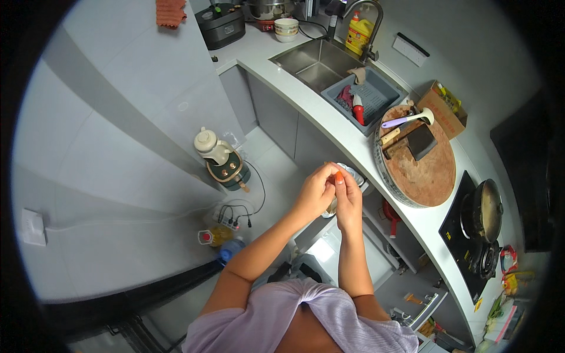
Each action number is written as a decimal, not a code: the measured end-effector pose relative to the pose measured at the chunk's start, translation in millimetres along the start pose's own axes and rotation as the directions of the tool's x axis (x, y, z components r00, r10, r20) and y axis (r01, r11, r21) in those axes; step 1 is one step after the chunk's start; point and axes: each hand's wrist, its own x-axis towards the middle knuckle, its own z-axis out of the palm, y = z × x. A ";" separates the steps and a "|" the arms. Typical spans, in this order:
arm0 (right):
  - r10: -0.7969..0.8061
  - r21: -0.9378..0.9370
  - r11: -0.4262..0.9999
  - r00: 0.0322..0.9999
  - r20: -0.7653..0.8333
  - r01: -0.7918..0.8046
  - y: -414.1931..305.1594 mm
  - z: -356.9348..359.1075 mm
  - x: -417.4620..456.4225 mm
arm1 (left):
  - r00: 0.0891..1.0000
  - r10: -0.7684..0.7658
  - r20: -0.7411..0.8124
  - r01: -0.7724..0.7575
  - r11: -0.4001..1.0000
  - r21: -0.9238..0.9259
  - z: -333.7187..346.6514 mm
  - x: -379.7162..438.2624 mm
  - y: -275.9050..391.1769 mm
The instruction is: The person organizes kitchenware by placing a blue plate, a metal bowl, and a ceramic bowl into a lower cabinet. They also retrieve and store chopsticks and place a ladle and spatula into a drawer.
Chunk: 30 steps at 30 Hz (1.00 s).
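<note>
My left hand and my right hand meet in front of me with bent fingers, fingertips touching. A small orange patch shows at my right thumb's tip; whether it is a painted nail or a held piece cannot be told. The fingers hide whatever may lie between them. Behind and below the hands, a shiny silvery rim is partly visible beside the counter's edge. To the right, a round wooden chopping board carries a cleaver, a wooden-handled knife and a ladle.
A steel sink holds a grey drainer basket. The hob bears a lidded pan. An open cabinet lies below the counter. On the floor stand a cream kettle, a power strip and an oil bottle.
</note>
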 end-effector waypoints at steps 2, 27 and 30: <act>-0.008 0.018 1.000 1.000 -0.014 0.008 5.9 6.3 6.3 | 1.000 -0.019 0.024 0.019 1.000 -0.010 -8.2 8.1 -4.7; -0.007 0.017 1.000 0.982 -0.186 0.010 41.5 136.9 178.8 | 0.973 0.000 0.232 -0.004 1.000 0.020 -161.4 178.3 -54.4; -0.013 0.002 1.000 0.982 -0.187 0.013 43.4 138.5 199.6 | 0.968 0.004 0.250 -0.004 1.000 0.000 -165.4 198.6 -63.7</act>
